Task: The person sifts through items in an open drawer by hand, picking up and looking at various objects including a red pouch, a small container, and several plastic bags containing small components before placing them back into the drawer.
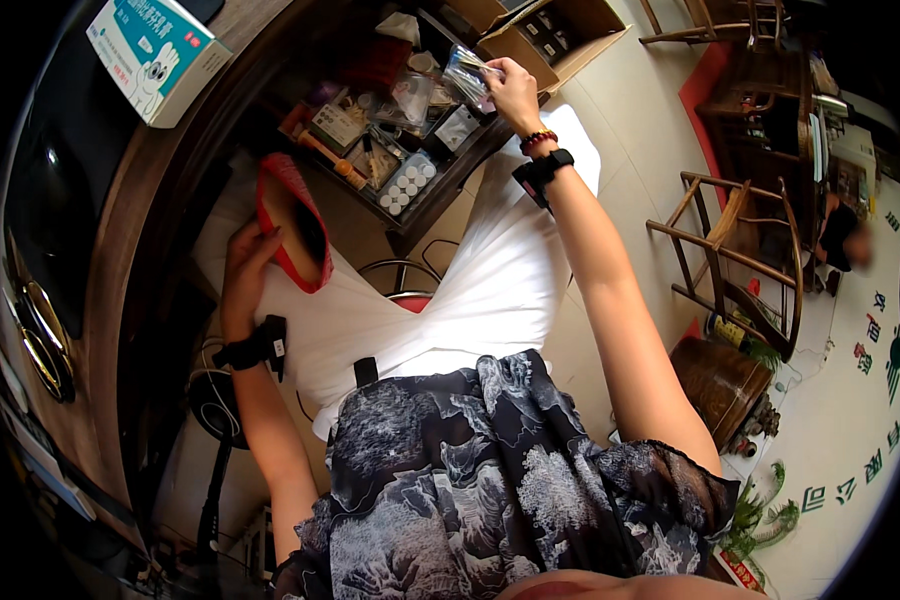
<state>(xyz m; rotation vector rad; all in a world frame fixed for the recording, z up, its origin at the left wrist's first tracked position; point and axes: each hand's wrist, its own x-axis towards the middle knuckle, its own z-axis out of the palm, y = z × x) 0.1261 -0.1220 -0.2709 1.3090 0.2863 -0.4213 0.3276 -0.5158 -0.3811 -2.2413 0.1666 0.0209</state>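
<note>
My left hand (pixel 247 259) grips the rim of a red pouch (pixel 317 281), which gapes upward above my left thigh. Its lining looks tan, and its depth is in shadow. Over the right side of an open drawer (pixel 457 161), my right hand (pixel 514 90) pinches a clear plastic packet (pixel 466 75) of thin sticks, which look like cotton swabs. Crowded inside the drawer are a clear case of white-capped containers (pixel 409 184), an orange-capped bottle (pixel 349 172), a silver sachet (pixel 456 127) and several small boxes and bags.
An open cardboard box (pixel 570 64) stands beyond the drawer. On the dark desk (pixel 120 225) at left sits a teal-and-white carton (pixel 150 64) bearing writing. Wooden chairs (pixel 727 232) and a brown drum-shaped stool (pixel 724 386) stand to the right. Another person (pixel 840 236) appears blurred at far right.
</note>
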